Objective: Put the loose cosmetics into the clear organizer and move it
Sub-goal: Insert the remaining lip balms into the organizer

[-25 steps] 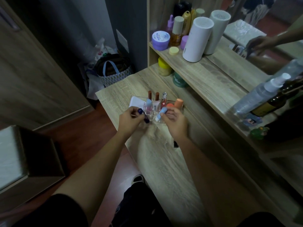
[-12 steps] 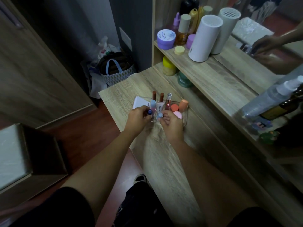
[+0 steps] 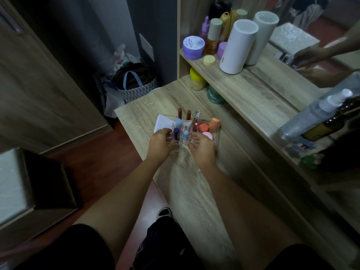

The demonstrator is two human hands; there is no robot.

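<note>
Judging by how things lie, the filling looks close to done: the clear organizer (image 3: 213,133) sits on the wooden desk (image 3: 140,114), near its far end below the shelf (image 3: 243,88), with lip tubes, a dark blue bottle (image 3: 176,132), a pale blue bottle (image 3: 185,134) and round orange and pink compacts upright in its compartments. The left hand (image 3: 160,143) and right hand (image 3: 202,148) are curled against its near wall, fingers partly closed, though whether they truly grip it or a bottle cannot be told. No loose cosmetics show on the bare desk, so moving the organizer seems to be what remains.

Home bedroom vanity corner: wooden tabletop (image 3: 185,184) and shelf (image 3: 251,90) with skincare jars (image 3: 193,47), mirror (image 3: 311,36), tote bag (image 3: 136,84) on floor.
</note>
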